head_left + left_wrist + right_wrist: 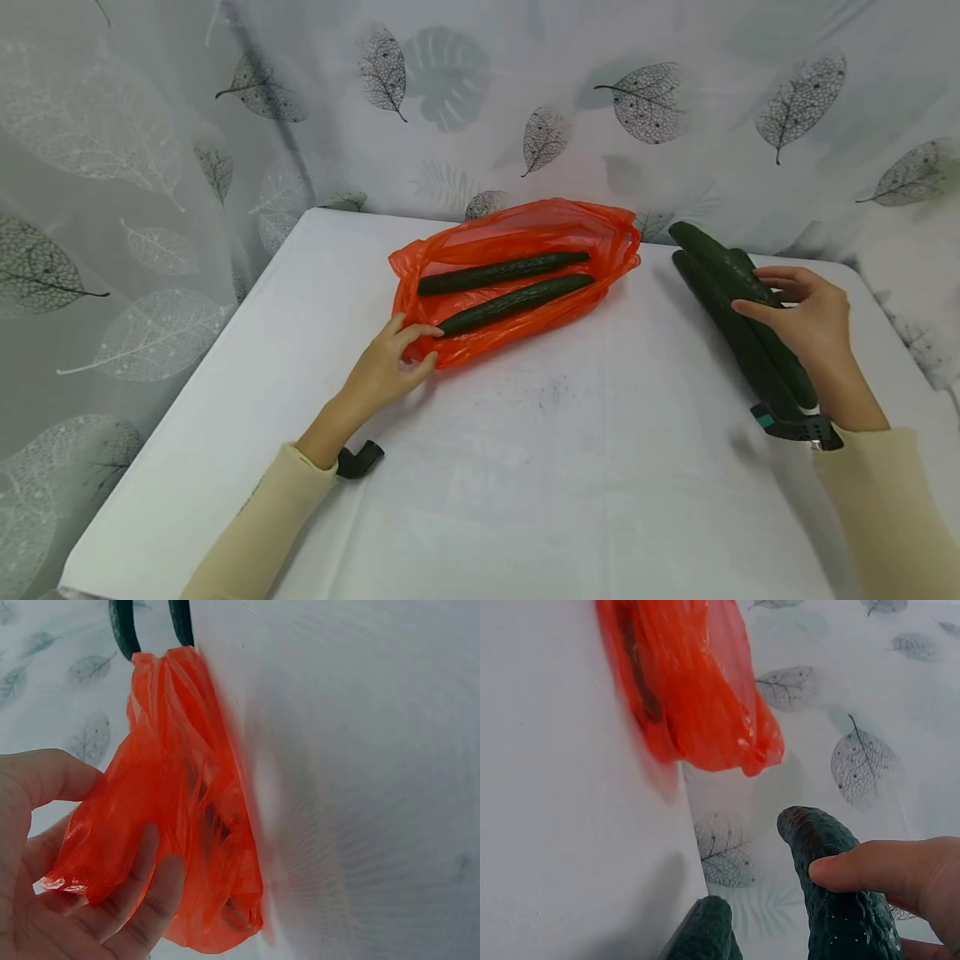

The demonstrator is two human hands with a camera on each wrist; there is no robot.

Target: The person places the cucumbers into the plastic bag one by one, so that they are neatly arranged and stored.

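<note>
Two long, bumpy, dark-green cucumbers (504, 272) sit in a thin red plastic bag (525, 229) on the white bench (487, 492), far middle, from the head cam; right hand (813, 312) grips more cucumbers (738, 333) at right. Left wrist: left hand (67, 862) has fingers loosely curled round the bag's end. Right wrist: fingers clasp one cucumber, another beside it.

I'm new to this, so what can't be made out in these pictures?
- Held cucumber: right wrist view, cut off by bottom edge.
- Red plastic bag: right wrist view, cut off by top edge.
- Black curved object: head view, partly hidden by left sleeve.
- Gray marks: head view, too blurred to identify.
</note>
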